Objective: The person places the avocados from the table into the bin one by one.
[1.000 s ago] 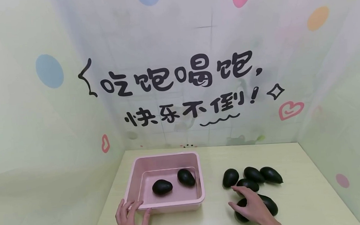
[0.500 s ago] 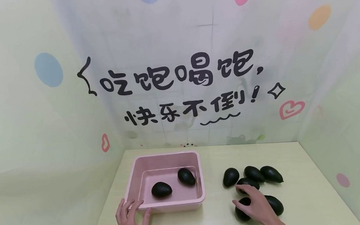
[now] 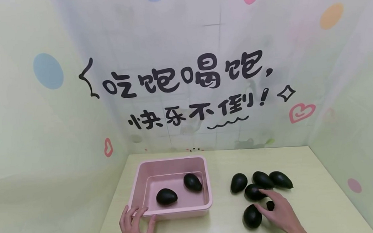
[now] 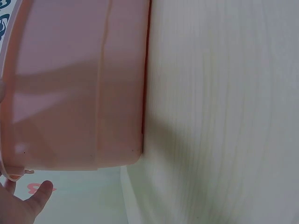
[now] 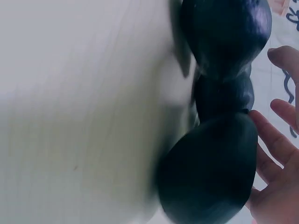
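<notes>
My left hand (image 3: 136,226) holds the near left part of the rim of a pink plastic box (image 3: 183,213), fingers bent over the rim and thumb at its outer side. Two dark avocados, one front left (image 3: 166,196) and one back right (image 3: 192,182), lie inside. On the right, my right hand (image 3: 280,212) hovers over an avocado (image 3: 270,205) mostly hidden behind it, thumb and fingers spread. Its thumb tip overlaps another avocado (image 3: 252,216) in the head view. The right wrist view shows the spread fingers (image 5: 275,140) close beside a large dark avocado (image 5: 210,172).
Several more avocados (image 3: 262,180) lie grouped behind the right hand, one (image 3: 239,182) at their left. The pale wooden table (image 3: 223,164) is bounded by fabric walls (image 3: 341,139) on both sides and at the back.
My right hand has moved rightward, uncovering the avocado at its left. The avocado at its right rolled a little right, then became hidden. The front avocado in the box shifted slightly left; the left hand stayed.
</notes>
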Motion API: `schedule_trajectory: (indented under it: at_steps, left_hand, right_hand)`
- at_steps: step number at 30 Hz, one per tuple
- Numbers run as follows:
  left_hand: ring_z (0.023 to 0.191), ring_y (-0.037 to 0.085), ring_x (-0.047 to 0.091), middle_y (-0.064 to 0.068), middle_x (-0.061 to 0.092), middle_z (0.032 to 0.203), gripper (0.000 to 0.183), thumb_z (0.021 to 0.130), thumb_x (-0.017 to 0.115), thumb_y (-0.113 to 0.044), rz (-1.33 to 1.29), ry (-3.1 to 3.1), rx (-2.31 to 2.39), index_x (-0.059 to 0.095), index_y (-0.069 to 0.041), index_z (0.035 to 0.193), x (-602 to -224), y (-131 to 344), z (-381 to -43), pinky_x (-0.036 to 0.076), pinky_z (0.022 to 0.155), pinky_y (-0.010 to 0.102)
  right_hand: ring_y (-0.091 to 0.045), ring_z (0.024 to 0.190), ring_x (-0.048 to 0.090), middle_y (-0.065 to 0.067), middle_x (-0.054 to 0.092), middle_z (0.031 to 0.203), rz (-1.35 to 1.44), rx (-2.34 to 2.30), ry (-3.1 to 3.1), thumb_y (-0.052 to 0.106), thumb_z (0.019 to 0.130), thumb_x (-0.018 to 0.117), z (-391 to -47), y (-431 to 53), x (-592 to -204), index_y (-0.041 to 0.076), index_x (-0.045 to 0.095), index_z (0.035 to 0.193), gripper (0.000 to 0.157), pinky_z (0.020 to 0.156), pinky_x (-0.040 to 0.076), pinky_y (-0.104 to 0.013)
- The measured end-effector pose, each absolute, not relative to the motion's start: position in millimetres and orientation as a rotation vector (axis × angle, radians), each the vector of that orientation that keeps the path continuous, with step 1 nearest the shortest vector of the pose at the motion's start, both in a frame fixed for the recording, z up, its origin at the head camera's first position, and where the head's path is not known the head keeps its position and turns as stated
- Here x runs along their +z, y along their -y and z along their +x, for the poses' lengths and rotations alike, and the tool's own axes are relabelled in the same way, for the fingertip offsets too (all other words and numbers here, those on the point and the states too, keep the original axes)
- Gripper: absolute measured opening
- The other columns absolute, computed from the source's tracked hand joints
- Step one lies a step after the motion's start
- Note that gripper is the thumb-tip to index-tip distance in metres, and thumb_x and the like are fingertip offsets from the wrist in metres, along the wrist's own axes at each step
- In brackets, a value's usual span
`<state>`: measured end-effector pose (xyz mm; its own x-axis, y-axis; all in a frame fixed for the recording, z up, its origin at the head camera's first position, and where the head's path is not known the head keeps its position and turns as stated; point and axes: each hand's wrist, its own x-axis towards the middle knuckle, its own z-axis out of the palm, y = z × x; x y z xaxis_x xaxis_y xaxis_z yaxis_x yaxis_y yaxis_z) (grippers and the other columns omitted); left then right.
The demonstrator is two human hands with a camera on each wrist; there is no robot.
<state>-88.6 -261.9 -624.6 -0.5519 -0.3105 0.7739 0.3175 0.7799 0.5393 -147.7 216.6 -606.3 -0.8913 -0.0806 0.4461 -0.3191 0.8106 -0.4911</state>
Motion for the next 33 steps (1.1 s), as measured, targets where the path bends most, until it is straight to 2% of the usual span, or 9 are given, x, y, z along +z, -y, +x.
schedule_trajectory:
  at_steps: [4, 6, 11, 14, 16, 20, 22, 28, 33]
  left_hand:
    - [0.14, 0.036, 0.044, 0.024, 0.066, 0.114, 0.065, 0.097, 0.062, -0.071, -0.026, 1.963, -0.793, 0.077, -0.008, 0.101, -624, 262, -91, 0.021, 0.123, 0.018]
    - [0.141, 0.035, 0.043, 0.024, 0.065, 0.115, 0.065, 0.097, 0.062, -0.07, -0.024, 1.967, -0.798, 0.077, -0.008, 0.102, -624, 262, -90, 0.021, 0.122, 0.017]
    - [0.147, 0.027, 0.038, 0.027, 0.064, 0.117, 0.067, 0.098, 0.061, -0.071, -0.008, 1.998, -0.817, 0.076, -0.006, 0.104, -624, 262, -88, 0.019, 0.121, 0.014]
    - [0.145, 0.03, 0.041, 0.026, 0.065, 0.116, 0.066, 0.098, 0.061, -0.07, -0.017, 1.988, -0.806, 0.076, -0.006, 0.103, -625, 262, -89, 0.021, 0.121, 0.015]
    - [0.143, 0.034, 0.042, 0.025, 0.065, 0.115, 0.065, 0.098, 0.062, -0.07, -0.025, 1.98, -0.8, 0.076, -0.007, 0.102, -626, 263, -89, 0.021, 0.121, 0.015]
    - [0.14, 0.039, 0.043, 0.025, 0.065, 0.114, 0.064, 0.097, 0.063, -0.069, -0.033, 1.964, -0.794, 0.076, -0.007, 0.102, -628, 264, -91, 0.021, 0.122, 0.016]
    - [0.137, 0.041, 0.044, 0.025, 0.065, 0.114, 0.064, 0.097, 0.063, -0.07, -0.035, 1.956, -0.788, 0.077, -0.007, 0.102, -628, 264, -93, 0.021, 0.122, 0.016]
    - [0.132, 0.046, 0.045, 0.025, 0.066, 0.112, 0.066, 0.097, 0.062, -0.071, -0.038, 1.948, -0.774, 0.077, -0.007, 0.101, -628, 264, -95, 0.02, 0.125, 0.019]
    - [0.13, 0.045, 0.045, 0.025, 0.066, 0.11, 0.065, 0.097, 0.062, -0.071, -0.037, 1.938, -0.766, 0.077, -0.007, 0.099, -628, 263, -95, 0.02, 0.127, 0.022]
  right_hand:
    - [-0.038, 0.109, 0.072, -0.011, 0.078, 0.118, 0.265, 0.806, 2.586, 0.028, 0.078, 0.095, -146, -225, -611, 0.009, 0.077, 0.12, 0.05, 0.092, 0.056, -0.058]
    - [-0.038, 0.108, 0.073, -0.011, 0.078, 0.118, 0.254, 0.803, 2.582, 0.028, 0.077, 0.095, -145, -228, -612, 0.009, 0.077, 0.119, 0.049, 0.091, 0.057, -0.054]
    - [-0.036, 0.105, 0.072, -0.008, 0.079, 0.114, 0.23, 0.805, 2.559, 0.024, 0.075, 0.096, -143, -236, -617, 0.008, 0.077, 0.119, 0.05, 0.091, 0.052, -0.023]
    - [-0.037, 0.106, 0.071, -0.007, 0.079, 0.115, 0.177, 0.834, 2.581, 0.025, 0.076, 0.096, -140, -242, -620, 0.009, 0.076, 0.122, 0.053, 0.09, 0.045, -0.013]
    - [-0.038, 0.109, 0.071, -0.009, 0.078, 0.118, 0.125, 0.857, 2.628, 0.03, 0.079, 0.095, -139, -246, -622, 0.009, 0.075, 0.126, 0.055, 0.091, 0.048, -0.018]
    - [-0.04, 0.119, 0.069, -0.014, 0.075, 0.127, 0.024, 0.902, 2.756, 0.042, 0.086, 0.089, -135, -254, -623, 0.007, 0.07, 0.135, 0.064, 0.094, 0.054, -0.038]
    - [-0.042, 0.121, 0.068, -0.017, 0.074, 0.129, -0.011, 0.913, 2.789, 0.046, 0.086, 0.088, -134, -258, -624, 0.006, 0.068, 0.137, 0.067, 0.094, 0.055, -0.045]
    - [-0.042, 0.116, 0.07, -0.017, 0.075, 0.126, -0.067, 0.921, 2.797, 0.046, 0.084, 0.09, -130, -265, -629, 0.005, 0.069, 0.135, 0.069, 0.09, 0.058, -0.046]
    - [-0.045, 0.123, 0.067, -0.022, 0.072, 0.133, -0.142, 0.953, 2.886, 0.058, 0.085, 0.086, -126, -266, -629, 0.005, 0.067, 0.138, 0.078, 0.097, 0.057, -0.055]
